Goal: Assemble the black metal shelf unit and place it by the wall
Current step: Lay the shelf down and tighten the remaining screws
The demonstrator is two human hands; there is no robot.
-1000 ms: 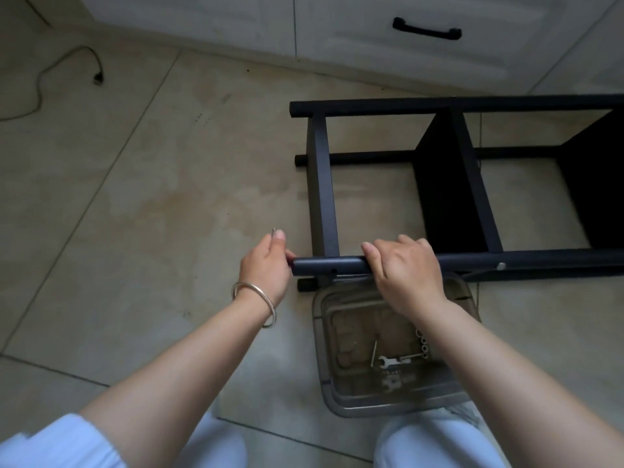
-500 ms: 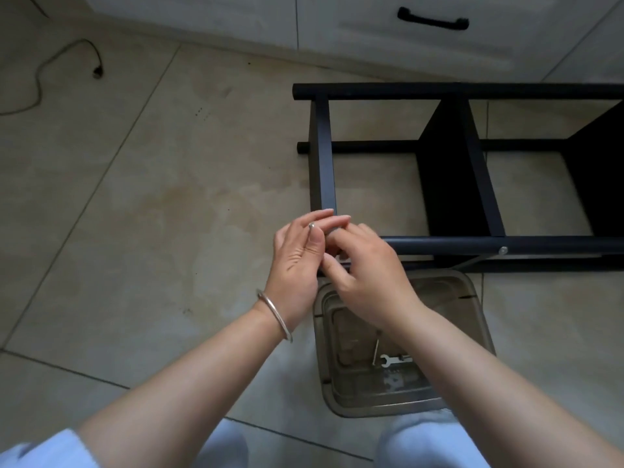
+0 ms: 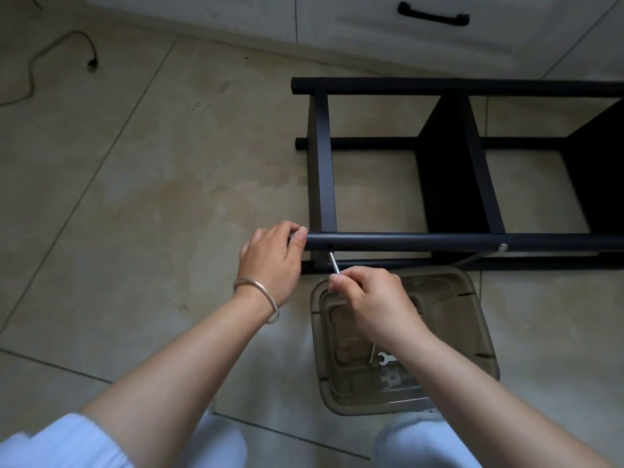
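The black metal shelf unit [image 3: 449, 170] lies on its side on the tiled floor, running off the right edge. Its nearest round tube [image 3: 422, 240] crosses the middle of the view. My left hand [image 3: 271, 261], with a silver bangle on the wrist, grips that tube's left end. My right hand [image 3: 368, 298] pinches a long silver screw [image 3: 334, 264], whose tip points up at a small hole [image 3: 330, 246] in the tube. A fitted silver bolt head [image 3: 503, 247] shows farther right on the same tube.
A translucent brown plastic box [image 3: 472, 315] stands on the floor under my right hand, with a small wrench [image 3: 385, 359] and hardware inside. White cabinets with a black handle [image 3: 433, 15] line the back. A power cord [image 3: 60, 52] lies at far left.
My hands were together at the tube's end half a second ago. Now the left grips the tube end and the right has drawn back, holding the screw up to the hole.
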